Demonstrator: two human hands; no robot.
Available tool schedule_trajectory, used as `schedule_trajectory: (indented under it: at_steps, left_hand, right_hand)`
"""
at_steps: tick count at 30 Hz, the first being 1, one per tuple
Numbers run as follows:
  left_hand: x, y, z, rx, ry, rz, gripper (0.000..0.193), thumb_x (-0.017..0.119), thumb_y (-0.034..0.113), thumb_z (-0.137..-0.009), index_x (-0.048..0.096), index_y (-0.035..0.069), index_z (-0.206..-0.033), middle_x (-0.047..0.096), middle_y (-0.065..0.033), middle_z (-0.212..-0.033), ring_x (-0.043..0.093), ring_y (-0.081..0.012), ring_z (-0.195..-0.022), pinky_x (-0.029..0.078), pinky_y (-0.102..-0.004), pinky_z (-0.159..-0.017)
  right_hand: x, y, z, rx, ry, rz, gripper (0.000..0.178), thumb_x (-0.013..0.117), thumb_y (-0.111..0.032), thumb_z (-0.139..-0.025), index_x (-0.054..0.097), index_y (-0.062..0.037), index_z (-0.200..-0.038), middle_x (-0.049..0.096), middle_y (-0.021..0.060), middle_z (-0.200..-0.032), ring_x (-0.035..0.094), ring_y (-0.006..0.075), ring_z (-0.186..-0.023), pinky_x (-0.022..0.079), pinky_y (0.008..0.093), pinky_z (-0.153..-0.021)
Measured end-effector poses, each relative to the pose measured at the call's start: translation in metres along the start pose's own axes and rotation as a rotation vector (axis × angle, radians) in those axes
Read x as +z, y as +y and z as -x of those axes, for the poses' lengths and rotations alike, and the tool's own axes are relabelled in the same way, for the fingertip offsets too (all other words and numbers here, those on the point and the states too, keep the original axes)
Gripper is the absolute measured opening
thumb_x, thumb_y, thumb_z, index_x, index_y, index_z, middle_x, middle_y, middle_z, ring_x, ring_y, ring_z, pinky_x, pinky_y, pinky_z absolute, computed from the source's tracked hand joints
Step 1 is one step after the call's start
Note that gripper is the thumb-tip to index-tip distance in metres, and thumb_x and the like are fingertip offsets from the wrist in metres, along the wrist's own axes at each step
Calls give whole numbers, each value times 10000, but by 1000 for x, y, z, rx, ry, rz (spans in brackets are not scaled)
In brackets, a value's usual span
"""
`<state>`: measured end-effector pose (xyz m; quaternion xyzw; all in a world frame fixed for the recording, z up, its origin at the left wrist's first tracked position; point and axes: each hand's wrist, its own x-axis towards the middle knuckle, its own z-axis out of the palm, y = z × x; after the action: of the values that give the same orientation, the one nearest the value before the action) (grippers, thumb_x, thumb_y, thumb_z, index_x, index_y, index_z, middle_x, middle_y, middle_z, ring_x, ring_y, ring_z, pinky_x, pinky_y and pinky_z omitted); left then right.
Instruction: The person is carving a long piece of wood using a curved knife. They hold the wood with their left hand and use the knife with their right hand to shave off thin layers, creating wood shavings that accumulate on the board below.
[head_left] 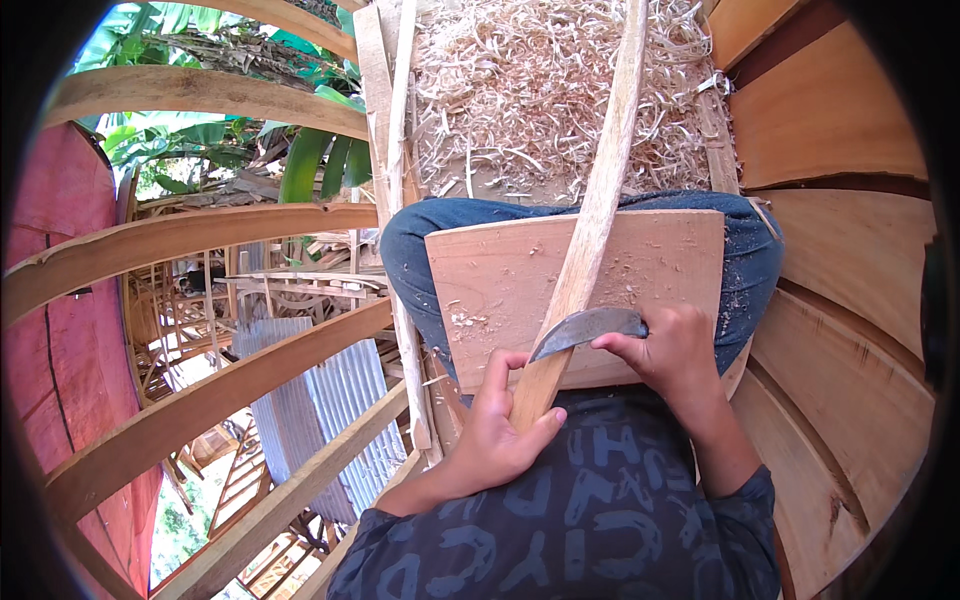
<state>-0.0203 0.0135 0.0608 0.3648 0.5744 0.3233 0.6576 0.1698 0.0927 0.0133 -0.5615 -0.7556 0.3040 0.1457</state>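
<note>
A long strip of pale wood [596, 205] slants across the wooden board [660, 262] on my lap, its near end at my belly. My left hand [500, 420] is closed round that near end, with the thumb on one side and fingers on the other. In my right hand [668, 348] is a curved knife [588, 328]; its handle is mostly hidden in my fingers. The grey blade lies across the strip, and its tip reaches close to my left index finger. Small wood crumbs are scattered over the board.
Curly wood shavings [560, 90] cover the floor ahead of my crossed legs. Wooden planks [835, 240] form a wall close on my right. On the left, spaced wooden slats [230, 395] have gaps onto corrugated metal sheets [345, 425] and stacked sticks below. Long thin wood strips [402, 200] stand beside my left knee.
</note>
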Motion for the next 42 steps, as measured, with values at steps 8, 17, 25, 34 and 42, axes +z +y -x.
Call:
schedule_trajectory:
  at_steps: [8, 17, 25, 34, 42]
  left_hand:
    - [-13, 6, 17, -48, -112, -19, 480, 603, 72, -827, 265, 11, -1163, 539, -53, -843, 493, -65, -770, 392, -222, -692]
    - [5, 10, -4, 9, -43, 5, 461, 592, 52, -836, 265, 22, -1158, 533, -41, -795, 491, -54, -735, 383, -204, -637]
    - [-22, -2, 18, -31, -58, 6, 461, 622, 95, -809, 302, 17, -1131, 510, -112, -886, 500, -117, -804, 411, -286, -698]
    - [-7, 10, -26, 102, -61, -199, 471, 683, 153, -754, 380, 3, -1083, 551, -202, -909, 563, -232, -852, 442, -367, -773]
    - [-10, 1, -18, 174, 147, -7, 481, 574, -18, -717, 323, 57, -1120, 486, -30, -802, 478, -69, -659, 349, -202, -525]
  right_hand:
    - [-47, 96, -33, 576, 291, 71, 740, 482, -646, -807, 587, 65, -630, 525, 236, -518, 583, 374, -530, 444, 424, -511]
    - [-10, -3, 8, 67, -43, 3, 680, 583, -643, -729, 604, 21, -586, 527, 207, -492, 582, 381, -509, 463, 428, -495]
    - [-35, 60, -50, 485, 191, 189, 685, 471, -557, -859, 598, 86, -661, 534, 265, -564, 547, 422, -549, 434, 447, -535]
    - [-47, 99, 17, 524, 340, -134, 615, 460, -512, -907, 340, -87, -479, 332, -36, -465, 282, 97, -451, 207, 327, -397]
    - [-51, 67, -36, 390, 145, -226, 571, 518, -530, -849, 641, 19, -755, 563, 242, -610, 617, 378, -646, 458, 412, -569]
